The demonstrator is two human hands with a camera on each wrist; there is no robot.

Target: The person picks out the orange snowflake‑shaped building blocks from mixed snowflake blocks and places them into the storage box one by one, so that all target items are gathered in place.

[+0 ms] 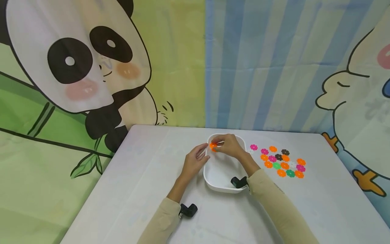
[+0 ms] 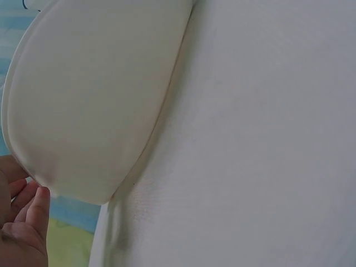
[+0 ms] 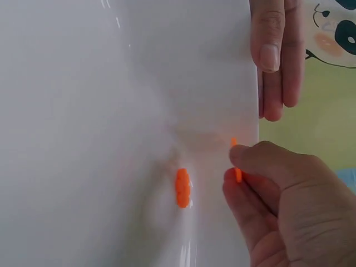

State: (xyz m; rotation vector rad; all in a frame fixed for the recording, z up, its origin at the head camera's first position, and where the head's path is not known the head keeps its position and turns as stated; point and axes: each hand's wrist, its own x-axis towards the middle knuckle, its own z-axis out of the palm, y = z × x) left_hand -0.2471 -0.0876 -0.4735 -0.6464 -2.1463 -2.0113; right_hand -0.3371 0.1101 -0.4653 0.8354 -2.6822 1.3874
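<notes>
A white tray (image 1: 220, 171) with raised walls stands on the table. My right hand (image 1: 228, 145) is over its far left part and pinches a thin orange flower-shaped disc (image 3: 238, 176) between thumb and fingertips. Inside the tray, against the wall, a second orange disc (image 3: 182, 188) shows in the right wrist view. At the tray's left side my left hand (image 1: 195, 161) holds the rim; one digit laps over the edge while other fingers stay outside. Only part of the left hand (image 2: 25, 217) appears in the left wrist view, against the tray's outer wall (image 2: 94, 111).
Right of the tray, several flower-shaped discs (image 1: 284, 165) in orange, pink, green, white and dark brown lie spread on the white table (image 1: 137, 169). A cartoon-printed curtain (image 1: 173, 67) hangs behind the table's back edge.
</notes>
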